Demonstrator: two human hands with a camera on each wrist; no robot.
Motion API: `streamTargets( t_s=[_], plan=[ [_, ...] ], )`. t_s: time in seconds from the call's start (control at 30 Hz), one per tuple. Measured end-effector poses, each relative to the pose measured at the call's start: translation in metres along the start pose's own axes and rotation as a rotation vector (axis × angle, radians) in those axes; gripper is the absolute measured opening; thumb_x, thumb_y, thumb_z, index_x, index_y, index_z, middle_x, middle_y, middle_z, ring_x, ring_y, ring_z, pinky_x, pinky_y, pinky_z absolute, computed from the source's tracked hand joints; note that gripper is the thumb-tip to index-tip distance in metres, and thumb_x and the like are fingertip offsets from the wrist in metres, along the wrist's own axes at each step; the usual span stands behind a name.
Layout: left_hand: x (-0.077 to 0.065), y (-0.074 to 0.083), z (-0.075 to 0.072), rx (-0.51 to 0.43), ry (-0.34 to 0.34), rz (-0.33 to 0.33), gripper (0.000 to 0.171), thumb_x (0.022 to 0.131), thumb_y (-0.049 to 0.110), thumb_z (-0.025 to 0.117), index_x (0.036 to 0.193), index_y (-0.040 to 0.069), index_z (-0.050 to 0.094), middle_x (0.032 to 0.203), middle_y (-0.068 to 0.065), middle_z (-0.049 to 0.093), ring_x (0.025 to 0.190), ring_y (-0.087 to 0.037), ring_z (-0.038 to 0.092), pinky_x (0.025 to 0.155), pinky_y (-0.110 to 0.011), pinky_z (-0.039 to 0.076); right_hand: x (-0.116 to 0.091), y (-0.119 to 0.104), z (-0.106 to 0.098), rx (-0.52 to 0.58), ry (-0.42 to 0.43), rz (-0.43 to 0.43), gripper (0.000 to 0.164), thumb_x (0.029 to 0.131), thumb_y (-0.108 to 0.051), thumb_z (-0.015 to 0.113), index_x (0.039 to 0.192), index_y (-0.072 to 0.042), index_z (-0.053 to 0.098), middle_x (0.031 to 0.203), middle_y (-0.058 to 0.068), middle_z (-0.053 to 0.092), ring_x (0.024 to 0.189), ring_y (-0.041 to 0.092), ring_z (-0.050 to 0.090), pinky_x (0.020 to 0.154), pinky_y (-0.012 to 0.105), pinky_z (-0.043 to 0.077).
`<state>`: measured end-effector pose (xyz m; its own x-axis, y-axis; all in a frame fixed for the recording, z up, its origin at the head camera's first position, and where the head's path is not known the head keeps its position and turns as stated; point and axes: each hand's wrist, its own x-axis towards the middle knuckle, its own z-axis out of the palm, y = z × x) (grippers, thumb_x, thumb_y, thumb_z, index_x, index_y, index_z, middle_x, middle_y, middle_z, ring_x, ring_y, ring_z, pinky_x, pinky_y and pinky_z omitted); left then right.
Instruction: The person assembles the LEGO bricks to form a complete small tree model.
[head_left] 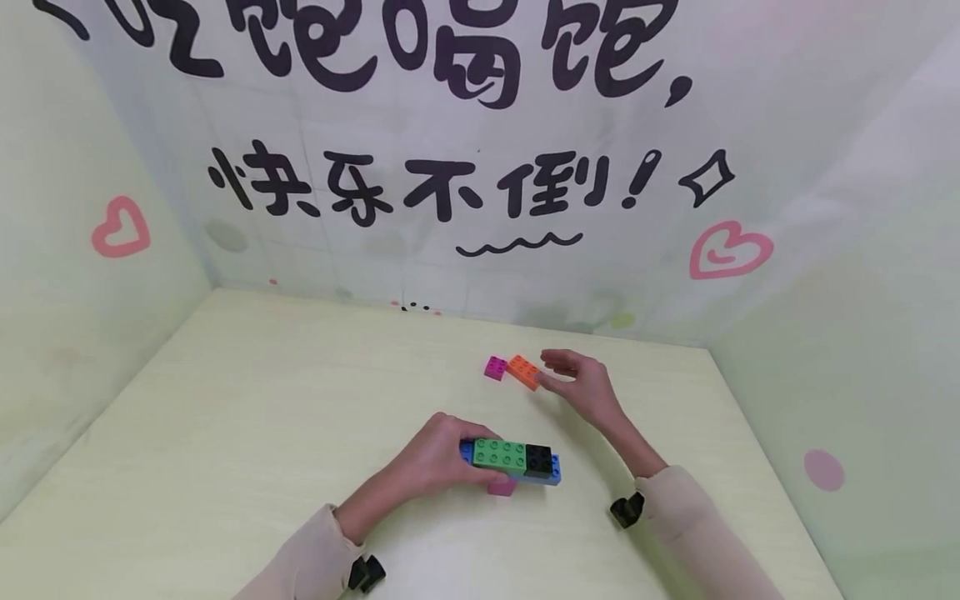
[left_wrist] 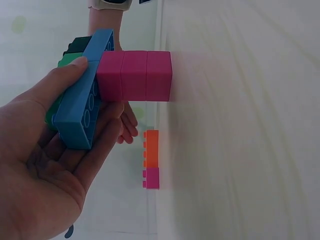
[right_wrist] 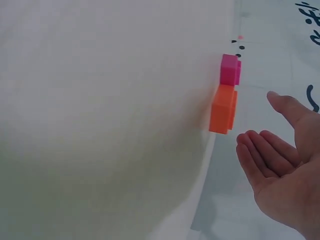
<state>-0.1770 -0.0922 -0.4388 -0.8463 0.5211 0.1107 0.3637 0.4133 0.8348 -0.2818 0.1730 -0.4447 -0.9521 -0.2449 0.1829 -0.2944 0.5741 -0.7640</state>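
My left hand [head_left: 435, 454] grips a built piece of toy building bricks between thumb and fingers. Its long blue brick [left_wrist: 75, 105] carries a green brick [head_left: 498, 453] and a black brick [head_left: 538, 460] on the top side. From the underside juts a column of three magenta bricks [left_wrist: 135, 76]; whether it touches the table I cannot tell. Farther back, my right hand [head_left: 588, 387] is held with thumb and fingers spread apart, just right of an orange brick [head_left: 523, 372]. Nothing is held in it. Against the orange brick's left end lies a small magenta brick [head_left: 495, 368], studs up.
The pale table [head_left: 262, 400] is enclosed by white printed walls at the back and both sides. Black lettering and pink hearts cover the back wall [head_left: 420, 275]. Both loose bricks lie toward the table's back edge.
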Motion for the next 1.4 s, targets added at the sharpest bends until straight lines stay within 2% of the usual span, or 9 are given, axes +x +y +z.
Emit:
streamTargets(
  t_s=[0.27,0.4,0.73,0.9,1.07,1.4],
  plan=[
    [-0.002,0.000,0.001,-0.002,0.005,-0.006,0.039,0.071,0.040,0.088,0.103,0.021,0.077,0.094,0.016,0.071,0.083,-0.003,0.064,0.077,-0.025,0.052,0.003,0.006,0.014,-0.103,-0.038,0.093,0.053,0.081,-0.027,0.082,0.126,-0.004,0.065,0.119,0.010,0.067,0.109,0.029,0.063,0.091,0.042,0.051],
    [-0.003,0.000,0.001,0.003,0.007,-0.003,0.039,0.071,0.040,0.087,0.103,0.020,0.077,0.094,0.015,0.072,0.083,-0.003,0.064,0.077,-0.025,0.053,0.002,0.005,0.015,-0.153,-0.046,0.091,0.050,0.082,-0.020,0.082,0.125,-0.002,0.065,0.118,0.011,0.067,0.105,0.028,0.063,0.090,0.042,0.052],
    [-0.001,0.001,0.004,-0.001,-0.007,-0.012,0.039,0.072,0.039,0.087,0.104,0.019,0.077,0.095,0.014,0.071,0.084,-0.004,0.063,0.077,-0.026,0.053,0.001,0.012,0.011,-0.163,-0.028,0.077,0.037,0.083,-0.013,0.080,0.116,-0.003,0.070,0.107,0.009,0.071,0.098,0.025,0.066,0.086,0.040,0.054],
    [-0.001,0.004,0.005,0.006,-0.003,-0.010,0.039,0.072,0.039,0.087,0.104,0.019,0.077,0.095,0.014,0.071,0.084,-0.005,0.063,0.077,-0.025,0.053,-0.001,0.013,0.007,-0.116,-0.017,0.104,0.036,0.083,-0.014,0.080,0.117,-0.006,0.070,0.107,0.007,0.071,0.097,0.023,0.066,0.084,0.038,0.054],
    [-0.001,0.005,0.003,0.017,-0.006,-0.029,0.043,0.073,0.044,0.086,0.106,0.019,0.076,0.096,0.014,0.071,0.085,-0.005,0.063,0.078,-0.026,0.053,-0.008,0.008,0.000,-0.057,-0.017,0.076,0.038,0.084,-0.016,0.079,0.119,-0.008,0.069,0.109,0.005,0.070,0.100,0.023,0.066,0.082,0.036,0.055],
    [0.001,0.004,0.003,0.038,-0.006,-0.048,0.044,0.072,0.046,0.085,0.106,0.018,0.076,0.094,0.013,0.071,0.082,-0.006,0.062,0.075,-0.026,0.052,-0.041,-0.031,-0.032,0.099,-0.051,-0.047,0.045,0.083,-0.033,0.080,0.123,-0.015,0.068,0.116,-0.001,0.068,0.106,0.021,0.065,0.081,0.030,0.055]
  ],
)
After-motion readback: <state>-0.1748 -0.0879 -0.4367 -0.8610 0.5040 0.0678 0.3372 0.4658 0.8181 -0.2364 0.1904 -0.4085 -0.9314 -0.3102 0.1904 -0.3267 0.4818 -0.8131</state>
